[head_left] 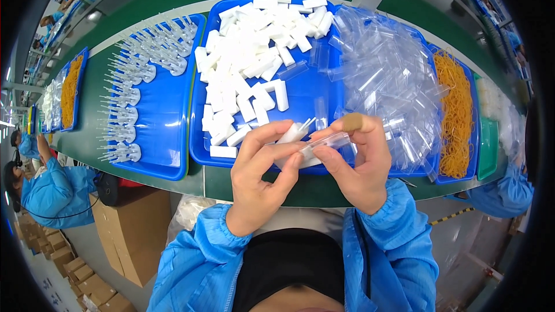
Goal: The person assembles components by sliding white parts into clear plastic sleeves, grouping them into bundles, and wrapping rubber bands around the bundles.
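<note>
My left hand (259, 170) is closed on a white plastic piece (293, 133) with thin prongs pointing up and right. My right hand (364, 167) has a tan covering on one finger and pinches a clear plastic sleeve (330, 141). The sleeve's left end meets the fingers of my left hand; whether it is around a white part there, I cannot tell. Below the sleeve shows a bit of a white block (312, 160), partly hidden by my fingers. Both hands are over the front edge of a blue tray (312, 95) holding many white foam blocks (254, 46).
On the left, a blue tray (165, 107) holds rows of white pronged pieces (124, 117). To the right lie heaped clear sleeves (387, 75), a tray of orange rubber bands (454, 115) and a green tray (488, 147). Cardboard boxes (136, 228) and co-workers in blue (58, 190) are beyond the table.
</note>
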Demonstrator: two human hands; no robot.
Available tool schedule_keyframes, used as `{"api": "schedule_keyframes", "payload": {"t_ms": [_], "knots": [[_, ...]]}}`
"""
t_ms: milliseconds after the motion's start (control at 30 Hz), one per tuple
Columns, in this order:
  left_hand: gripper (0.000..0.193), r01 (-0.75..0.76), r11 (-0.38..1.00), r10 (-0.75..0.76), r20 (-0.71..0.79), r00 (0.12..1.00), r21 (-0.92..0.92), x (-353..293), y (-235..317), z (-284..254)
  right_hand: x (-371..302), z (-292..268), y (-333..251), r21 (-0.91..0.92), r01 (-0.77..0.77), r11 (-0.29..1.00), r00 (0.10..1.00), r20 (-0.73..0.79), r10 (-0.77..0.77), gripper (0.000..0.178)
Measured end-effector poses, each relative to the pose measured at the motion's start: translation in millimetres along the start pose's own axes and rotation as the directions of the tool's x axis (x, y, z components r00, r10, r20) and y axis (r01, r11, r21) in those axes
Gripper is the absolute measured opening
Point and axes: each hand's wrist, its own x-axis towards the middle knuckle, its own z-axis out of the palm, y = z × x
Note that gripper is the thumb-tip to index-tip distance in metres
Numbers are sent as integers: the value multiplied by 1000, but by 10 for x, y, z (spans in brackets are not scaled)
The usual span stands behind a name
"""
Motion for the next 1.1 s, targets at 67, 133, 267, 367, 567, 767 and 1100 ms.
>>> {"api": "schedule_keyframes", "payload": {"t_ms": [67,133,267,367,567,767,1100], "knots": [[19,14,1000,-14,14,1000,15,2,20,3,17,-36,0,-15,1,1000,1000,3,-1,40],[19,28,999,-27,34,999,-33,5,43,9,24,-57,7,-31,1,1000,1000,2,0,39],[20,63,998,-63,33,998,-18,34,6,-9,41,-48,15,-39,20,999,999,34,-19,39],[20,-9,1000,9,10,1000,25,40,12,12,46,-61,-31,-97,14,995,999,51,-9,38],[27,-25,1000,25,34,999,7,41,45,-31,130,-94,-59,-171,81,982,997,17,-79,35],[34,-3,1000,3,13,1000,20,1,-15,-24,123,10,-134,-149,-26,988,999,21,29,35],[45,35,999,-35,-1,999,13,-45,-44,2,183,117,-302,-733,377,565,926,278,-257,83]]}}
